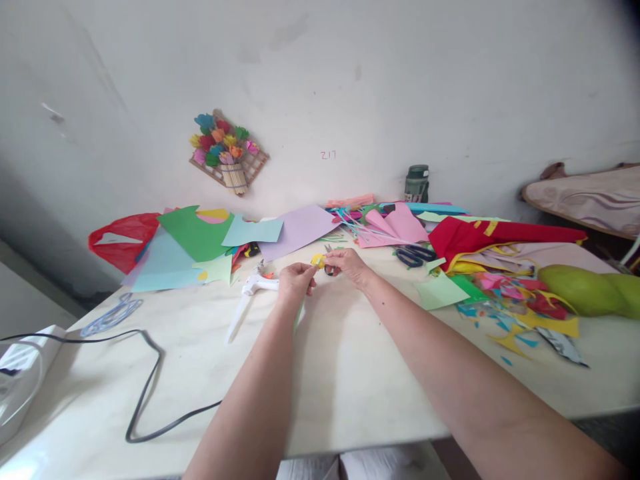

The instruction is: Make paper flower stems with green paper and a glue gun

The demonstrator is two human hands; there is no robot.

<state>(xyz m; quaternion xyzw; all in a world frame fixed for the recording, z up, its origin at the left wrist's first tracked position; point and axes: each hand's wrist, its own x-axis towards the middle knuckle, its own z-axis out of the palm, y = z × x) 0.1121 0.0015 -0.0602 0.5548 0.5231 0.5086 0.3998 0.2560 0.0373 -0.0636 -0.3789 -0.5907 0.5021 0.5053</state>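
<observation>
Near the middle of the table, my left hand (296, 280) is closed, pinching a small yellow paper piece (318, 260). A thin pale green strip (299, 315) hangs below that hand. My right hand (350, 265) is closed around small scissors (328, 249); their metal tips point up beside the yellow paper, and the fingers cover most of the handles. To the left of my left hand lies a white glue gun (255, 285), partly behind the wrist.
Coloured paper sheets (300, 230) line the wall side. Dark-handled scissors (415, 255), paper scraps (515, 327), red cloth (465, 237) and a green object (575, 290) lie right. A black cable (150, 373) and power strip (30, 367) occupy the left. A bottle (417, 183) stands behind.
</observation>
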